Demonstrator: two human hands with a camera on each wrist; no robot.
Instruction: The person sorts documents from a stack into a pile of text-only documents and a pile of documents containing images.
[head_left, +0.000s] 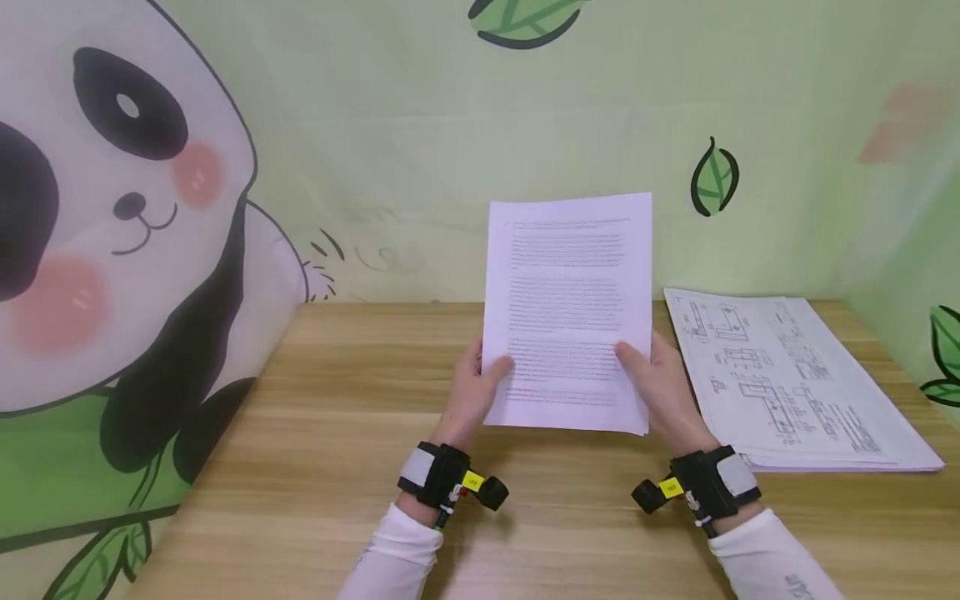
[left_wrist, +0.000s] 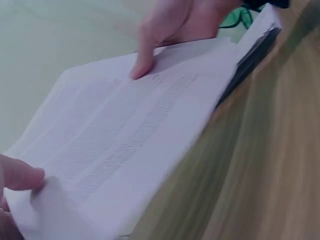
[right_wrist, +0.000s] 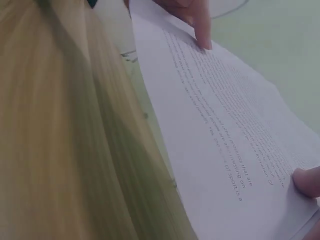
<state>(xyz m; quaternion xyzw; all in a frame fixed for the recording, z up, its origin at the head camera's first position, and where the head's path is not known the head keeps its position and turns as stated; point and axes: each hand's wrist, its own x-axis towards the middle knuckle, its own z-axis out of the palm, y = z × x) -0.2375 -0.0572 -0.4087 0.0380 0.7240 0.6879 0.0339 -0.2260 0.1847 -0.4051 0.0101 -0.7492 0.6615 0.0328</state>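
Nearest the person, white sleeves are ending below two black wrist straps, each carrying a small camera that could be snagging a paper edge if the wrists turn inward. Beyond them, the left hand is gripping the left side of a printed document, thumb on the front and fingers behind; the right hand is pinching the opposite side the same way. The document is standing nearly upright between them, seemingly clear of the wooden surface, and appears to be several loose sheets. With only the lower sides being held, the top could be flopping backward if the grip loosens, and uneven thumb pressure could be making the layers slide apart. In the left wrist view the paper is bulging beside the left thumb, so squeezing inward could be leaving a crease there. Just beside the right hand, a pile of drawings is lying on the surface, its upper sheets sitting askew; a low sweep of that forearm could be dragging them. Farthest back, a panda-printed backdrop is hanging behind everything, posing little risk.
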